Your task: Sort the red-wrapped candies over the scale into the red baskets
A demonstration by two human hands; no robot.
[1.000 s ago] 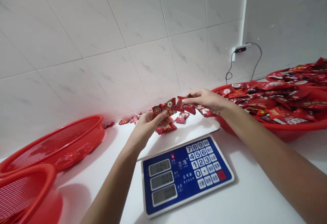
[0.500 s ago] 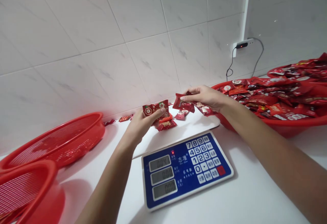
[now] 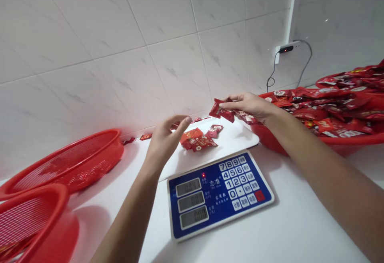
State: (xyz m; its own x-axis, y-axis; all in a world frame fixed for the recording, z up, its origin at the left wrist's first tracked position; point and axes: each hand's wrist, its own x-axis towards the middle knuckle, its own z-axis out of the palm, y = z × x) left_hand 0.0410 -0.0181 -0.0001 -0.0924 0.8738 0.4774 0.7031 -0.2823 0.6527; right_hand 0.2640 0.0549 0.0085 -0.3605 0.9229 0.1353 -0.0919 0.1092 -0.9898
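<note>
The white surface (image 3: 240, 239) before me carries a scale (image 3: 216, 193) with a blue keypad panel. To my left stand a red mesh basket (image 3: 99, 171) and, nearer me, a second basket (image 3: 64, 231); to my right, a heaped basket (image 3: 273, 143). Small red packets (image 3: 146, 136) lie along the back edge.

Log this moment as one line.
left hand: near loose packets on scale | right hand: holding red packets | basket beneath right forearm: heaped
</note>
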